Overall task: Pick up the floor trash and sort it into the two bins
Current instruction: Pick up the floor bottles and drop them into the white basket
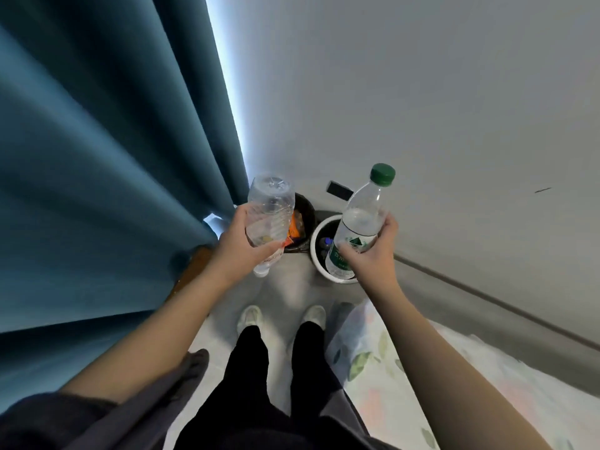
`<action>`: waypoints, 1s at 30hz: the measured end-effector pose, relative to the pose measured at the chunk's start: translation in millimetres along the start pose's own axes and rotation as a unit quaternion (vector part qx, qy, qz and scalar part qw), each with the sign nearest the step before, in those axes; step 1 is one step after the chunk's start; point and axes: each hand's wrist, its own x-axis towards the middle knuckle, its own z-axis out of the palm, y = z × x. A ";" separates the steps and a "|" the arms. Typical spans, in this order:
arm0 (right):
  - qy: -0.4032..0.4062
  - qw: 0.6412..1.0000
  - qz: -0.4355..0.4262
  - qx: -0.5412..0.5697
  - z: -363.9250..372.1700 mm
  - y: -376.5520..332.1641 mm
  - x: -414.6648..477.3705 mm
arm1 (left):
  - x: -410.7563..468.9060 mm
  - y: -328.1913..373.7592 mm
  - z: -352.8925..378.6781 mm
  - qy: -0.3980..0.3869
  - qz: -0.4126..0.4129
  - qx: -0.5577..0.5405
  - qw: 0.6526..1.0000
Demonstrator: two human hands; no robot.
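The white bin stands on the floor at the foot of the wall, and serves as reference. The right hand is directly above its rim, fingers wrapped around a clear bottle with a green cap, cap pointing up and away. Left of the white bin, the left hand grips an inverted clear bottle, base up, neck down. Behind that bottle, touching the white bin's left side, sits a dark bin containing orange packaging. Bottle caps are visible inside the white bin. Teal curtain hangs further left.
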 end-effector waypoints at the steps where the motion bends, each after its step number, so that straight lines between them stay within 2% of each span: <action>1: 0.005 1.000 0.010 0.002 -8.7 8.3 12.4 | 8.5 -2.6 10.4 0.001 -0.013 0.004 1.000; 7: -0.012 0.997 0.077 0.020 -42.8 84.5 95.0 | 62.1 -44.1 89.5 0.007 -0.095 0.014 0.995; 14: 0.005 0.993 0.115 -0.039 -29.3 218.5 177.9 | 148.9 -133.7 167.4 -0.030 -0.162 0.031 0.986; 22: 0.038 0.985 0.156 -0.066 -0.3 353.5 232.5 | 232.4 -221.0 221.3 -0.069 -0.196 0.038 0.977; 30: -0.022 0.977 0.190 -0.097 49.3 457.5 270.8 | 286.9 -283.7 240.2 -0.090 -0.192 0.017 0.977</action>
